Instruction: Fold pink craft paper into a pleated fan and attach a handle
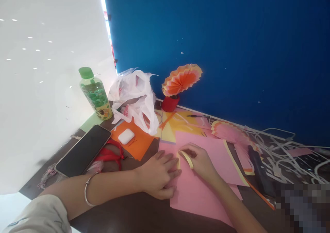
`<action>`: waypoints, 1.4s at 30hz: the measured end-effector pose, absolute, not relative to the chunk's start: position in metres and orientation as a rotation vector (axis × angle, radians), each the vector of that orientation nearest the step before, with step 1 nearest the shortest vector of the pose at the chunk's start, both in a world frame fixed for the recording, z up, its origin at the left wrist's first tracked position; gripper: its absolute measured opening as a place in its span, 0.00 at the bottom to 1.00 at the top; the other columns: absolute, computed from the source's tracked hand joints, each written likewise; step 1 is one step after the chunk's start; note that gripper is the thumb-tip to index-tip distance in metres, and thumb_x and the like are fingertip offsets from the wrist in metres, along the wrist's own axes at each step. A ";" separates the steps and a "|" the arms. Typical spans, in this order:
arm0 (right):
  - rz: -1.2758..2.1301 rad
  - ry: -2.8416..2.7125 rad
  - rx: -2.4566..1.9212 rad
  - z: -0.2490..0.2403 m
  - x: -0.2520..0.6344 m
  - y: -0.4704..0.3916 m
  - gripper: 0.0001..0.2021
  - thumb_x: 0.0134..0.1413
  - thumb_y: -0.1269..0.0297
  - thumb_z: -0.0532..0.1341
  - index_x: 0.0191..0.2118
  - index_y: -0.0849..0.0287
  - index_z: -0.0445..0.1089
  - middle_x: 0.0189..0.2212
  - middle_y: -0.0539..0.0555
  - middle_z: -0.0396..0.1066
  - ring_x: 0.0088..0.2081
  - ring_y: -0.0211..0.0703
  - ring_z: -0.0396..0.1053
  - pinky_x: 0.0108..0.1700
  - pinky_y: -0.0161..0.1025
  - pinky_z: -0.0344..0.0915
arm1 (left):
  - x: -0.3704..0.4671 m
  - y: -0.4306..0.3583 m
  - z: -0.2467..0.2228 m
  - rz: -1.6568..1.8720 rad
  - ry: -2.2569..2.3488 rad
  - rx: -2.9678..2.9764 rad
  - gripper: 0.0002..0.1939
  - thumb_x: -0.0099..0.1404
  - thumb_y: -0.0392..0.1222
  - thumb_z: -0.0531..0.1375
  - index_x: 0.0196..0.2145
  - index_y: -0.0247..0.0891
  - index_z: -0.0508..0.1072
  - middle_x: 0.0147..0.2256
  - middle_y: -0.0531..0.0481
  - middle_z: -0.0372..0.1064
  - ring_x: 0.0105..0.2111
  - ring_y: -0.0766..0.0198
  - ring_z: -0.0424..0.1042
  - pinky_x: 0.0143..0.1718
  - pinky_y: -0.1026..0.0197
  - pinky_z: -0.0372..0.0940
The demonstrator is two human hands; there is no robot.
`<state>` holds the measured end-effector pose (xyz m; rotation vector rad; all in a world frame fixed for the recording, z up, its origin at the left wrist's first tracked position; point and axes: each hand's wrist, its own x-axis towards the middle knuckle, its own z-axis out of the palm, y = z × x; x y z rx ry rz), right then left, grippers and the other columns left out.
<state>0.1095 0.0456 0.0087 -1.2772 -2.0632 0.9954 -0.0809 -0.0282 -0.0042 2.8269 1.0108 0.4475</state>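
Note:
My left hand (160, 174) lies flat on a pink paper sheet (190, 195), its fingers spread and pointing right. Just beside its fingertips, my right hand (197, 160) pinches a narrow pale yellow paper strip (187, 159), which curves up off the pink paper. The strip's left end reaches down near my left fingers. Under and behind my right hand is another pink sheet (213, 150) with a yellow edge.
Behind stand a bottle (95, 97), a white plastic bag (144, 102) and a folded orange paper fan (182, 80) in a red holder. A phone (84, 150) and white case (126, 136) lie left; white cables (278, 157) are tangled right.

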 end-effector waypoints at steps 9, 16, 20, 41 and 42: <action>0.930 -2.106 -1.316 0.009 0.105 0.044 0.05 0.46 0.64 0.56 0.25 0.57 0.68 0.26 0.52 0.69 0.29 0.42 0.66 0.32 0.38 0.63 | -0.081 -0.028 -0.005 0.471 1.013 2.829 0.25 0.61 0.52 0.49 0.50 0.35 0.63 0.52 0.38 0.58 0.50 0.48 0.56 0.49 0.46 0.51; 0.880 -2.089 -1.343 0.007 0.101 0.042 0.06 0.46 0.62 0.57 0.26 0.57 0.68 0.27 0.53 0.69 0.28 0.41 0.65 0.31 0.38 0.62 | -0.080 -0.028 -0.006 0.462 1.003 2.832 0.25 0.60 0.53 0.50 0.49 0.36 0.64 0.51 0.38 0.58 0.50 0.48 0.56 0.49 0.46 0.51; 0.802 -2.104 -1.387 0.003 0.100 0.042 0.08 0.48 0.59 0.56 0.25 0.57 0.66 0.26 0.52 0.67 0.28 0.41 0.64 0.30 0.38 0.61 | -0.081 -0.028 -0.004 0.467 1.014 2.835 0.24 0.60 0.53 0.49 0.49 0.36 0.64 0.50 0.39 0.59 0.49 0.48 0.56 0.49 0.47 0.52; 0.445 -2.187 -1.518 -0.003 0.093 0.041 0.11 0.55 0.57 0.52 0.26 0.55 0.63 0.28 0.50 0.67 0.28 0.40 0.64 0.30 0.36 0.58 | -0.081 -0.028 -0.002 0.426 1.013 2.834 0.24 0.61 0.52 0.49 0.49 0.34 0.64 0.49 0.39 0.59 0.49 0.48 0.55 0.50 0.46 0.51; 0.441 -2.186 -1.535 -0.002 0.093 0.041 0.11 0.54 0.57 0.52 0.26 0.55 0.63 0.29 0.50 0.68 0.29 0.40 0.64 0.30 0.36 0.57 | -0.081 -0.028 -0.002 0.420 1.017 2.830 0.24 0.61 0.52 0.49 0.49 0.34 0.64 0.49 0.38 0.59 0.50 0.48 0.55 0.50 0.46 0.51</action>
